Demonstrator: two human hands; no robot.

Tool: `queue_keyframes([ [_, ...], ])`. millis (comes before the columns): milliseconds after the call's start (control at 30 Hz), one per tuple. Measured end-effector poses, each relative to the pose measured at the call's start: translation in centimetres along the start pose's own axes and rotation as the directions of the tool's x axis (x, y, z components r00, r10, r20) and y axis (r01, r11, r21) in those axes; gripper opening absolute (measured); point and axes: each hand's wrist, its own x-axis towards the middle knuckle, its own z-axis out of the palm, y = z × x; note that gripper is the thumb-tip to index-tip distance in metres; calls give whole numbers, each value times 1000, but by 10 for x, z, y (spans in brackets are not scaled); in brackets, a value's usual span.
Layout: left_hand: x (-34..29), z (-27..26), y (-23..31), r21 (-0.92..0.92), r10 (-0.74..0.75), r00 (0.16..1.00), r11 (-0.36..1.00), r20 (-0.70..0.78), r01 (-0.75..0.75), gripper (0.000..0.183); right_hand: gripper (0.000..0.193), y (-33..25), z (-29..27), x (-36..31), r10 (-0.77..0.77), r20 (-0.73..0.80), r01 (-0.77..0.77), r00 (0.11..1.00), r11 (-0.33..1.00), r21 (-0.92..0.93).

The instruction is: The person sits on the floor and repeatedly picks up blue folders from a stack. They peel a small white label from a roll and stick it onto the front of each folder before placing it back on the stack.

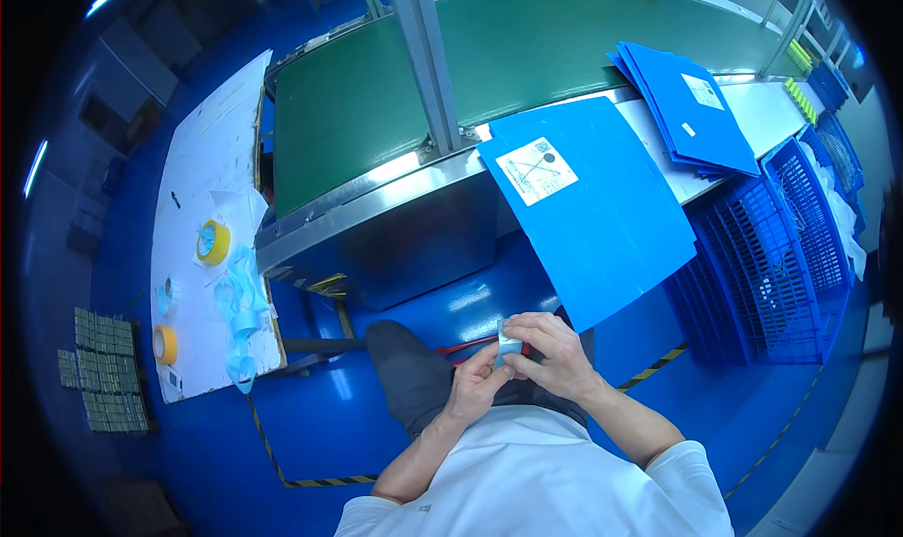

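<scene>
Above my lap, my left hand (473, 386) and my right hand (557, 356) meet around a small pale-blue and whitish piece (508, 343). Both hands have their fingers closed on it, and its exact kind is too small to make out. Ahead and to the right of the hands, a flat blue panel (611, 227) with a white label (536, 171) extends past the front edge of the conveyor. Farther back lies a stack of similar blue panels (673, 104). A red object (461, 348) shows partly behind my fingers.
A green conveyor belt (348, 114) with a metal post (423, 57) runs ahead. The white table (202, 335) at left carries yellow tape rolls (220, 244) and curled light-blue strips (246, 302). Blue crates (752, 274) stand at right; several stacked bundles (108, 368) sit far left.
</scene>
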Motion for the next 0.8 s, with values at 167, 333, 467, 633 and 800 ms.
queue_keyframes([
  [167, -6, -6, -4, -82, -3, 999, 997, 49, 7, 42, 29, 3, 1, -5, 55, 11, -55, 998, 993, 107],
  [333, -7, -9, -2, -169, -11, 997, 985, 83, 25, 42, 23, 4, -1, -7, 20, 27, -24, 999, 990, 137],
  [467, -9, -12, -2, -120, -38, 993, 991, 111, 52, 40, 19, 9, -2, -9, 32, 48, -41, 998, 976, 214],
  [633, -13, -10, -4, -96, -5, 994, 995, 112, 16, 40, 18, 6, 0, -15, 349, 177, -390, 920, 782, 486],
  [800, -16, -14, -1, 30, -120, 982, 993, 144, 117, 42, 17, -16, -9, -12, 551, 198, -552, 811, 607, 572],
])
